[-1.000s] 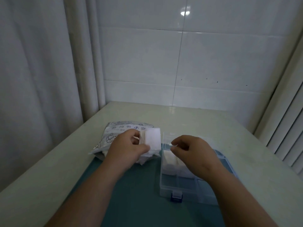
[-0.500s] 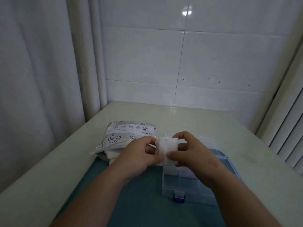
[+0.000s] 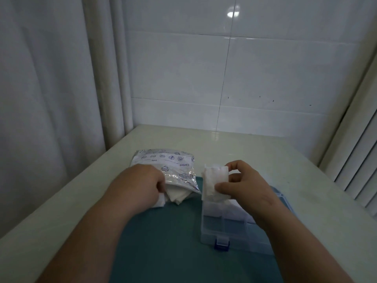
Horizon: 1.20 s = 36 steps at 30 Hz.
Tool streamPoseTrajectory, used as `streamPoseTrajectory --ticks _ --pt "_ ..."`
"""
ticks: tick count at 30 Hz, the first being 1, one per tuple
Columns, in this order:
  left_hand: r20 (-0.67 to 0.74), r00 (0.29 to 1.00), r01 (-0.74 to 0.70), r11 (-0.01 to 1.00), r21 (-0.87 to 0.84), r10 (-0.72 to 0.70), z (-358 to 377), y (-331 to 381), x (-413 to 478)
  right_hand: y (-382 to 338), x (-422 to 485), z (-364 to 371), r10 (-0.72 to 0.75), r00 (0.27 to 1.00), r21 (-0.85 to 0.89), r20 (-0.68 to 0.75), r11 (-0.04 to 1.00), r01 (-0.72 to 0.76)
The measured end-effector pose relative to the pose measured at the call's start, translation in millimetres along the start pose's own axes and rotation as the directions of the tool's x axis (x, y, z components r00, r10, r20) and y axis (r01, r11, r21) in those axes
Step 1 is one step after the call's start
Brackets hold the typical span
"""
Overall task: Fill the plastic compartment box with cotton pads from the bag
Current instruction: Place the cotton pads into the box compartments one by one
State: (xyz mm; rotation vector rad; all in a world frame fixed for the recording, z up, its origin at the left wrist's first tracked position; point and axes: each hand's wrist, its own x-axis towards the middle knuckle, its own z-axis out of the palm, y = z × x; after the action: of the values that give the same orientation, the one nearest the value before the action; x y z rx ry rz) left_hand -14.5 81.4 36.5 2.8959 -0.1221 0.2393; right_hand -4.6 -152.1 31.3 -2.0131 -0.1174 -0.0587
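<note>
Right hand (image 3: 242,186): grip narrow, thumb and fingers pinching a small stack of white square cotton pads (image 3: 214,179), held upright over the 11 o'clock corner of the clear plastic compartment box (image 3: 224,227)

Box is at 5 o'clock in view on a dark teal mat (image 3: 163,242), with its blue latch (image 3: 221,245) at the box's 6 o'clock

Silver printed plastic bag (image 3: 163,162) lies at 10 o'clock from the box, partly on the mat, partly on the pale bench (image 3: 306,170)

Left hand (image 3: 140,180) is at the bag mouth, fingers curled down onto loose white pads (image 3: 177,196) spilling out at the bag's 6 o'clock. Fingertips are hidden, so I can't tell if that grip actually holds a pad

White curtain (image 3: 51,99) at 9 o'clock, white tiled wall (image 3: 265,68) at 12, slatted blinds (image 3: 357,150) at 3
</note>
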Motion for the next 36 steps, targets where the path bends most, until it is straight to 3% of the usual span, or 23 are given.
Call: streamPoseTrajectory --ticks 3,7,10,14,19,31,36 --pt "0.01 1.0 0.011 0.982 0.191 -0.014 2.8 -5.9 1.0 0.8 0.2 0.1 -0.017 1.0 -0.032 -0.002 0.999 0.017" --pt "-0.029 1.0 0.019 0.963 0.269 -0.012 11.5 -6.6 2.9 -0.3 -1.3 0.6 -0.029 1.0 -0.053 0.007 0.998 0.03" --pt "-0.04 0.999 0.006 0.966 0.257 0.004 19.9 -7.8 5.1 -0.6 -1.8 0.7 -0.028 1.0 -0.061 0.006 0.998 0.028" --pt "0.062 0.998 -0.035 0.962 0.269 0.019 25.1 -12.3 6.0 -0.4 -1.2 1.9 -0.024 1.0 -0.071 0.009 0.997 0.025" --pt "0.053 0.998 -0.045 0.97 0.239 0.033 31.7 -21.5 9.4 -0.4 -0.8 2.1 -0.025 1.0 -0.081 0.008 0.996 0.026" --pt "-0.072 0.997 -0.004 0.951 0.309 0.028 30.5 -16.1 14.1 -2.1 -1.4 1.1 -0.023 1.0 -0.052 0.002 0.998 0.023" --pt "-0.176 0.982 -0.02 0.969 0.245 0.065 22.6 -13.3 11.8 -3.0 -1.7 1.4 -0.026 1.0 -0.042 -0.003 0.999 0.026"
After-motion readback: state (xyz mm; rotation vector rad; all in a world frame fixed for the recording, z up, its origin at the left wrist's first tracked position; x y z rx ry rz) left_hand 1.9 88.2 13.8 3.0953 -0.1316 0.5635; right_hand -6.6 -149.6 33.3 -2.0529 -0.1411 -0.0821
